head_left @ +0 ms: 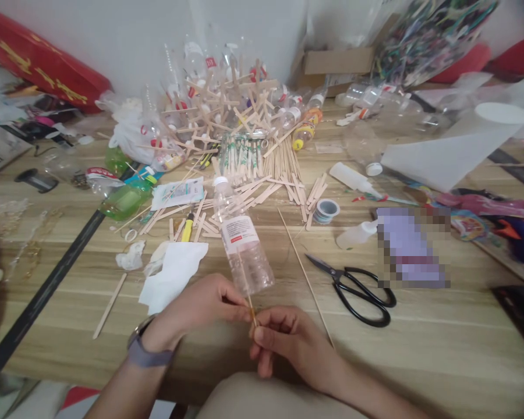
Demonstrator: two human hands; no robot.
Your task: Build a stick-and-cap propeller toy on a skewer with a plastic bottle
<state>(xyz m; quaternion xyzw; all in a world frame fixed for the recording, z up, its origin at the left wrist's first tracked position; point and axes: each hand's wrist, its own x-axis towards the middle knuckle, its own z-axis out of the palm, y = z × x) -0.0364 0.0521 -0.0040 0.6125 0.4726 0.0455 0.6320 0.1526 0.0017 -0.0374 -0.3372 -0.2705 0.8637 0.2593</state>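
Near the table's front edge, my left hand point(212, 299) pinches a thin wooden skewer point(248, 295) between thumb and fingertips. Just below, my right hand point(286, 337) grips the same skewer close to its lower end. A small amber-brown patch shows on the stick between the two hands; what it is I cannot make out. Beyond my fingers lies a clear plastic bottle point(241, 230) with a white cap and a label, and the skewer's far end overlaps it in view. Another long skewer point(305, 276) rests to the right, beside black-handled scissors point(353, 291).
Flat wooden sticks point(262, 192), bundled skewers point(282, 154) and many bottles crowd the back. White paper point(174, 273) and a yellow-handled cutter point(187, 227) lie left. Right are a wire spool point(326, 210), glue bottles point(353, 177) and a white paper cone point(456, 145).
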